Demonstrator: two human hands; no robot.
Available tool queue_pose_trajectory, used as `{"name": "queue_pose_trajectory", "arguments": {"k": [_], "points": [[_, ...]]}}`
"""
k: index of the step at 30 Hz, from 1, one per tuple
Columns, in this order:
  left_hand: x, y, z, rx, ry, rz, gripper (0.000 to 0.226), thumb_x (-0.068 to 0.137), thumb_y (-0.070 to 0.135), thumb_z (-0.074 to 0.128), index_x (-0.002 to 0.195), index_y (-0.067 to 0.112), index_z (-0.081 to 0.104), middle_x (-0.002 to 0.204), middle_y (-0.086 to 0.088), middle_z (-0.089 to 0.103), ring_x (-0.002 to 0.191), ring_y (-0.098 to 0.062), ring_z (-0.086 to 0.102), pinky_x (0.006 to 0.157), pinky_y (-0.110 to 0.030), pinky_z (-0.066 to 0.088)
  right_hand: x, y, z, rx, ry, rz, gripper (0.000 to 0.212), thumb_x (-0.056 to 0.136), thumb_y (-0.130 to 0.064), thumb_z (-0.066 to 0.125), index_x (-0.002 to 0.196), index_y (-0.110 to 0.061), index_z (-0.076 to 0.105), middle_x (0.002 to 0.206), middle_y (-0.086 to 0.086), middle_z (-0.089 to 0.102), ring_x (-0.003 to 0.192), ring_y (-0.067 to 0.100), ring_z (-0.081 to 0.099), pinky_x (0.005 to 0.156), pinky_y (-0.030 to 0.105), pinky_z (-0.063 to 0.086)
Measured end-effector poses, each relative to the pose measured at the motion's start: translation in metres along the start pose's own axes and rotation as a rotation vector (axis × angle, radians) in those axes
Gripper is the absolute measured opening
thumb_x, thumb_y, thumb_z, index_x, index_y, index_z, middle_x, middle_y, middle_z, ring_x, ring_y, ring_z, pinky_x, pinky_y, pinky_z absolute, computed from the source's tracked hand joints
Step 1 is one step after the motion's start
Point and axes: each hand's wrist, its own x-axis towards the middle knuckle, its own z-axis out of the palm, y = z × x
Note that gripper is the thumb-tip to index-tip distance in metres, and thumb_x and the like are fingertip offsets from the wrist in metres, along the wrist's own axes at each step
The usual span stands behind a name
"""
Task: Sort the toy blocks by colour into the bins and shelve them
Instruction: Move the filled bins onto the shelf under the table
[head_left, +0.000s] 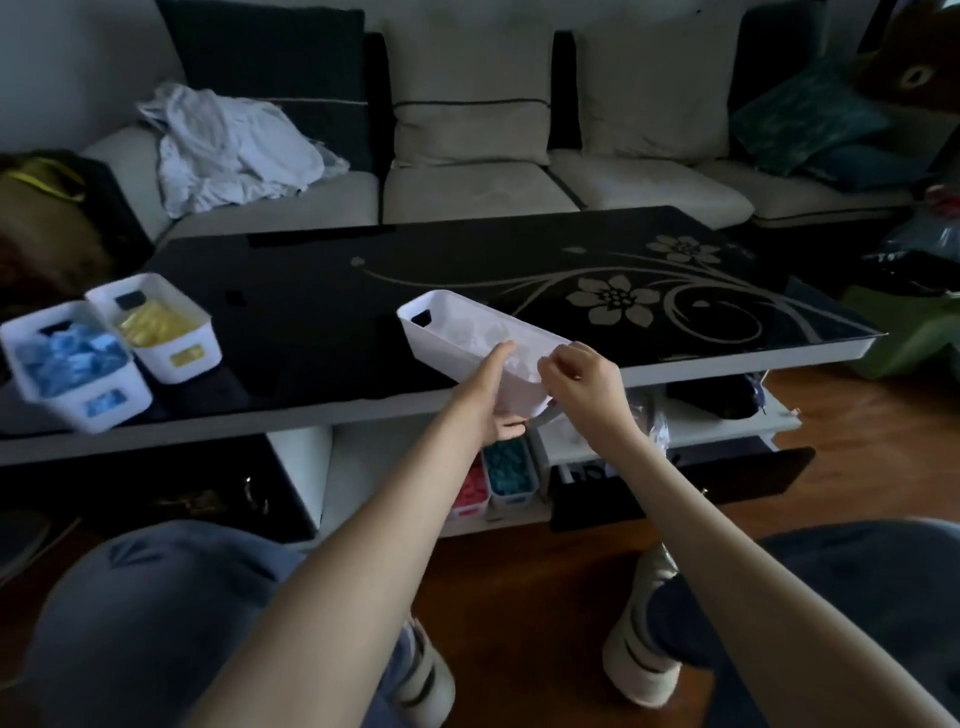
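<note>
A white bin (447, 327) holding pale, whitish blocks sits tilted at the front edge of the black glass coffee table (322, 312). My left hand (491, 395) grips its near end, thumb along the side and fingers underneath. My right hand (582, 376) holds the bin's near right corner with curled fingers. At the table's left stand a bin of blue blocks (72, 364) and a bin of yellow blocks (156, 325). On the lower shelf below sit a bin of red blocks (470, 491) and a bin of teal blocks (509, 467).
A light sofa (467, 171) with cushions and a heap of white cloth (228, 145) runs behind the table. My knees and shoes are at the bottom over a wooden floor. Bags and clutter lie at the right. A dark object (711, 397) rests on the right shelf.
</note>
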Motion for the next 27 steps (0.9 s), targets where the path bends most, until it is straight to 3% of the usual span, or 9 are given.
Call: {"name": "queue_pose_trajectory", "arguments": {"k": [3,8,11,13,15,18,20,25,27], "points": [[-0.005,-0.016,-0.015,-0.236,0.036,0.069,0.050,0.073,0.022,0.068,0.120,0.010,0.055,0.112,-0.016,0.063,0.098,-0.032,0.065,0.067,-0.046,0.058,-0.010,-0.011,-0.007,0.228,-0.112,0.101,0.006,0.085,-0.013,0.056,0.086,-0.008,0.060,0.073,0.011,0.060,0.059,0.025,0.061,0.052,0.039,0.054],[-0.024,-0.035,-0.028,-0.253,0.101,0.106,0.053,0.076,0.026,0.069,0.124,0.013,0.051,0.113,-0.014,0.062,0.098,-0.031,0.064,0.070,-0.044,0.059,-0.004,-0.014,-0.012,0.263,-0.147,0.138,0.067,0.083,-0.013,0.063,0.138,-0.029,0.029,0.104,0.002,0.049,0.066,0.019,0.055,0.045,0.029,0.047],[-0.035,-0.050,-0.035,-0.266,0.136,0.138,0.055,0.076,0.028,0.070,0.125,0.011,0.050,0.111,-0.016,0.064,0.096,-0.030,0.066,0.073,-0.045,0.059,-0.007,-0.016,0.000,0.112,-0.314,0.168,0.062,0.084,-0.008,0.059,0.136,-0.029,0.032,0.106,-0.001,0.045,0.069,0.017,0.052,0.041,0.021,0.043],[-0.037,-0.063,-0.048,-0.279,0.181,0.165,0.053,0.079,0.026,0.068,0.125,0.011,0.047,0.110,-0.016,0.063,0.096,-0.028,0.065,0.076,-0.045,0.058,-0.014,-0.015,0.012,-0.049,-0.485,0.185,0.022,0.088,-0.012,0.053,0.108,-0.022,0.056,0.088,0.001,0.055,0.059,0.015,0.053,0.041,0.026,0.041],[-0.043,-0.077,-0.058,-0.237,0.232,0.188,0.039,0.086,0.025,0.064,0.117,0.012,0.046,0.105,-0.015,0.059,0.093,-0.025,0.061,0.083,-0.043,0.056,-0.020,-0.013,0.022,-0.184,-0.597,0.149,0.014,0.093,-0.019,0.050,0.083,-0.025,0.058,0.074,0.004,0.059,0.050,0.012,0.054,0.044,0.027,0.042],[-0.041,-0.100,-0.075,-0.233,0.329,0.219,0.047,0.086,0.026,0.064,0.121,0.016,0.034,0.106,-0.012,0.054,0.088,-0.022,0.059,0.075,-0.038,0.057,-0.027,-0.011,0.040,-0.233,-0.727,0.201,0.009,0.098,-0.022,0.048,0.101,-0.022,0.056,0.073,0.004,0.064,0.040,0.006,0.058,0.042,0.022,0.045],[-0.040,-0.114,-0.079,-0.339,0.367,0.166,0.057,0.084,0.024,0.066,0.128,0.020,0.028,0.109,-0.011,0.054,0.091,-0.022,0.060,0.076,-0.040,0.058,-0.028,-0.005,0.053,-0.250,-0.808,0.251,0.026,0.100,-0.021,0.046,0.124,-0.016,0.053,0.076,0.009,0.067,0.043,0.013,0.062,0.045,0.025,0.050],[-0.022,-0.125,-0.086,-0.464,0.463,-0.018,0.055,0.084,0.026,0.067,0.127,0.017,0.033,0.113,-0.013,0.055,0.086,-0.024,0.059,0.063,-0.036,0.057,-0.029,0.024,0.079,-0.236,-0.885,0.369,0.031,0.101,-0.020,0.042,0.129,-0.011,0.051,0.066,0.015,0.066,0.045,0.015,0.061,0.044,0.020,0.047],[-0.010,-0.124,-0.091,-0.454,0.515,-0.023,0.061,0.085,0.034,0.065,0.133,0.020,0.029,0.121,-0.012,0.052,0.094,-0.027,0.057,0.078,-0.043,0.056,-0.033,0.039,0.092,-0.157,-0.866,0.431,0.030,0.101,-0.020,0.042,0.127,-0.010,0.052,0.071,0.018,0.067,0.051,0.019,0.062,0.052,0.026,0.053]]}}
